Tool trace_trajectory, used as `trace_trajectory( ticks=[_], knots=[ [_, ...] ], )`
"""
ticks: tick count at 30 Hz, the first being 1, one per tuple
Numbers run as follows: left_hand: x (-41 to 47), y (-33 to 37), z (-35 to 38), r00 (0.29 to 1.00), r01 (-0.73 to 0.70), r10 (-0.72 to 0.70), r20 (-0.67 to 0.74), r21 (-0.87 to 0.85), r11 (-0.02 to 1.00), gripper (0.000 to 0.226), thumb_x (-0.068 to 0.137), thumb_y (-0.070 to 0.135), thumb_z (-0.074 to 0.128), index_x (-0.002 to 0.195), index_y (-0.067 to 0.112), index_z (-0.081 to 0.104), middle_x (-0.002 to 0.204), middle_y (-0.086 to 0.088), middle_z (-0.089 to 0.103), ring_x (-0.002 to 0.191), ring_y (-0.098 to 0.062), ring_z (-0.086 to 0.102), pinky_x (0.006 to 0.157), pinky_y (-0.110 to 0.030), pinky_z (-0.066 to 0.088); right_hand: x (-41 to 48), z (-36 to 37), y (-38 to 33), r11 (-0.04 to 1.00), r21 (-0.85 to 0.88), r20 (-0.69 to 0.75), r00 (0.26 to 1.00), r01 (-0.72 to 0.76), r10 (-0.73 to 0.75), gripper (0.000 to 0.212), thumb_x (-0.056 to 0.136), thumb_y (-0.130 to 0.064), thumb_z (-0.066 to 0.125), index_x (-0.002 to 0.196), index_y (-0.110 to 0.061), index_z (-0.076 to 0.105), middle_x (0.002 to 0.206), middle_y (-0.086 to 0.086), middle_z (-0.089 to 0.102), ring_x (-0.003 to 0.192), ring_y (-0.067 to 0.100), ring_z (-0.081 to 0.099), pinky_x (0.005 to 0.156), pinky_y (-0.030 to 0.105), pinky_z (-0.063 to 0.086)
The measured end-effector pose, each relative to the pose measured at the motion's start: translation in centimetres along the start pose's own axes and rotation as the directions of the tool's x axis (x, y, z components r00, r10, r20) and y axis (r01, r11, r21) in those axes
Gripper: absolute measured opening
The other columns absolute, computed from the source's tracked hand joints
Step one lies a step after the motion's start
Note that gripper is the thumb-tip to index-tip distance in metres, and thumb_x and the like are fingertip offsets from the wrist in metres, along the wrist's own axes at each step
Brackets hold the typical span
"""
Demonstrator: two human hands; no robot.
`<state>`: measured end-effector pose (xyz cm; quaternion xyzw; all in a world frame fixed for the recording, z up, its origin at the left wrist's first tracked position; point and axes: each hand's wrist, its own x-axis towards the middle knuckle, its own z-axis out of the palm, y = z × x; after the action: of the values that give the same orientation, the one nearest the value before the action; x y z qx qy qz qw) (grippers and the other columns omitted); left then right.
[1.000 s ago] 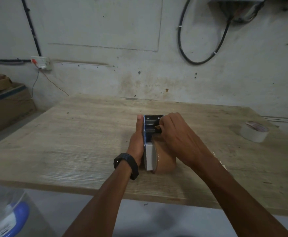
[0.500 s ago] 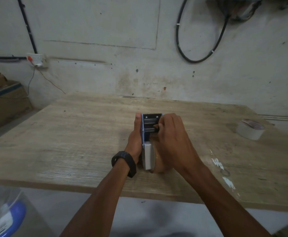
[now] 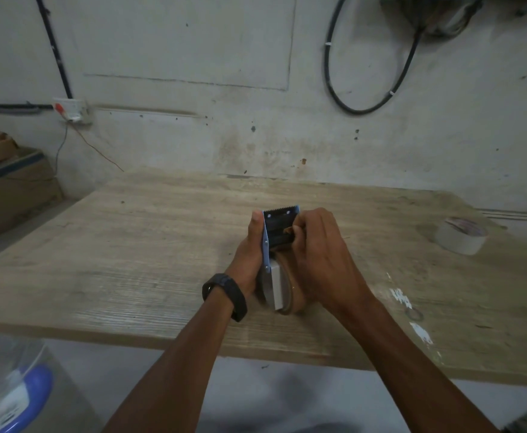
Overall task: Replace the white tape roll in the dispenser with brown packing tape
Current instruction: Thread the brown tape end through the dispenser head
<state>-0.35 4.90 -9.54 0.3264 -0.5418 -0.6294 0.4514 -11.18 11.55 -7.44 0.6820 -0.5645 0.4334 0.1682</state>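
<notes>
One dispenser in left grip, right grip pinching brown tape; one white roll apart.

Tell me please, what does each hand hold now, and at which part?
The left hand grips the tape dispenser along its left side plate. The right hand pinches the loose end of the brown packing tape near the toothed blade.

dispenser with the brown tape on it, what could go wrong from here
1. The right hand is feeding the tape end just below the serrated blade; fingertips could slip onto the teeth.
2. The tape end looks folded near the roller, so it may stick to itself or the frame.
3. The left hand steadies the dispenser from one side only; it might tip.
</notes>
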Motion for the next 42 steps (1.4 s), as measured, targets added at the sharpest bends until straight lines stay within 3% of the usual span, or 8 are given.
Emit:
trace_trajectory(
  ticks=[10, 15, 19, 22, 27, 31, 39, 42],
  knots=[
    [0.0, 0.1, -0.2, 1.0, 0.009, -0.009, -0.007, -0.005, 1.0, 0.106, 0.021, 0.103, 0.051, 0.1, 0.032, 0.067, 0.094, 0.001, 0.076, 0.094, -0.02, 0.071, 0.094, -0.044, 0.054, 0.3, -0.5, 0.8, 0.993, -0.006, 0.078, 0.99, 0.119, -0.118, 0.008, 0.097, -0.017, 0.036, 0.091, -0.022, 0.039, 0.091, -0.007, 0.038, 0.076, -0.001, 0.028, 0.06, 0.008, 0.029],
    [-0.1, 0.0, -0.3, 0.999, 0.017, -0.018, -0.026, -0.037, 0.999, 0.116, 0.026, 0.103, 0.051, 0.114, 0.028, 0.064, 0.122, -0.018, 0.068, 0.113, -0.034, 0.066, 0.105, -0.057, 0.047, 1.0, -1.3, 0.7, 0.956, -0.034, 0.163, 0.945, 0.293, -0.284, 0.005, 0.097, -0.019, 0.037, 0.093, -0.02, 0.04, 0.09, -0.002, 0.045, 0.078, 0.0, 0.027, 0.06, 0.011, 0.029],
    [-0.3, 0.1, -0.3, 1.0, -0.004, 0.004, 0.015, -0.034, 0.999, 0.103, 0.038, 0.101, 0.051, 0.112, 0.032, 0.069, 0.118, -0.014, 0.073, 0.111, -0.031, 0.068, 0.105, -0.058, 0.046, 0.7, -2.2, 0.2, 0.987, 0.154, 0.052, 0.998, 0.036, -0.045, 0.008, 0.1, -0.015, 0.045, 0.1, -0.017, 0.052, 0.098, -0.006, 0.051, 0.084, 0.004, 0.047, 0.073, 0.006, 0.041],
    [-0.4, 0.2, -0.5, 1.0, -0.007, 0.007, 0.012, -0.035, 0.999, 0.098, 0.039, 0.101, 0.051, 0.108, 0.034, 0.071, 0.111, -0.01, 0.076, 0.106, -0.028, 0.071, 0.104, -0.056, 0.048, 0.7, -3.2, 0.5, 0.994, 0.087, 0.055, 0.996, 0.059, -0.064, 0.025, 0.096, -0.021, 0.059, 0.12, -0.014, 0.057, 0.11, 0.001, 0.061, 0.094, 0.007, 0.055, 0.081, 0.003, 0.04],
    [-0.1, 0.3, -0.2, 1.0, 0.018, -0.018, -0.02, 0.002, 1.0, 0.109, 0.029, 0.104, 0.047, 0.107, 0.031, 0.07, 0.114, -0.012, 0.073, 0.11, -0.03, 0.068, 0.106, -0.054, 0.046, 1.0, -3.6, 0.7, 0.898, -0.256, 0.29, 0.915, 0.358, -0.281, 0.028, 0.082, -0.017, 0.068, 0.109, -0.006, 0.07, 0.102, 0.014, 0.071, 0.088, 0.027, 0.067, 0.064, 0.035, 0.057],
    [0.0, 0.1, -0.2, 1.0, 0.015, -0.014, -0.019, 0.037, 0.999, 0.112, 0.032, 0.106, 0.043, 0.111, 0.032, 0.069, 0.12, -0.013, 0.071, 0.114, -0.03, 0.066, 0.108, -0.054, 0.044, 3.0, -4.4, 0.0, 0.921, -0.262, 0.466, 0.874, 0.287, -0.139, 0.022, 0.092, -0.02, 0.056, 0.111, -0.018, 0.064, 0.102, 0.004, 0.068, 0.085, 0.016, 0.062, 0.071, 0.026, 0.05],
    [0.4, 0.1, -0.1, 0.998, 0.028, -0.024, -0.058, 0.062, 0.998, 0.109, 0.032, 0.106, 0.038, 0.109, 0.036, 0.066, 0.125, -0.011, 0.069, 0.116, -0.027, 0.064, 0.108, -0.051, 0.044, 5.7, -4.6, -0.4, 0.792, -0.312, 0.667, 0.715, 0.525, -0.21, 0.025, 0.098, -0.014, 0.055, 0.122, -0.01, 0.055, 0.111, 0.008, 0.059, 0.083, 0.014, 0.042, 0.07, 0.026, 0.036],
    [0.2, 0.7, 0.1, 0.998, 0.036, -0.032, -0.059, 0.057, 0.998, 0.083, 0.059, 0.098, 0.032, 0.102, 0.035, 0.067, 0.116, -0.009, 0.072, 0.109, -0.026, 0.067, 0.106, -0.051, 0.047, 6.4, -4.2, -0.3, 0.727, -0.318, 0.693, 0.672, 0.609, -0.26, 0.024, 0.099, -0.018, 0.053, 0.122, -0.012, 0.053, 0.112, 0.007, 0.059, 0.084, 0.017, 0.045, 0.072, 0.03, 0.04]
  ],
)
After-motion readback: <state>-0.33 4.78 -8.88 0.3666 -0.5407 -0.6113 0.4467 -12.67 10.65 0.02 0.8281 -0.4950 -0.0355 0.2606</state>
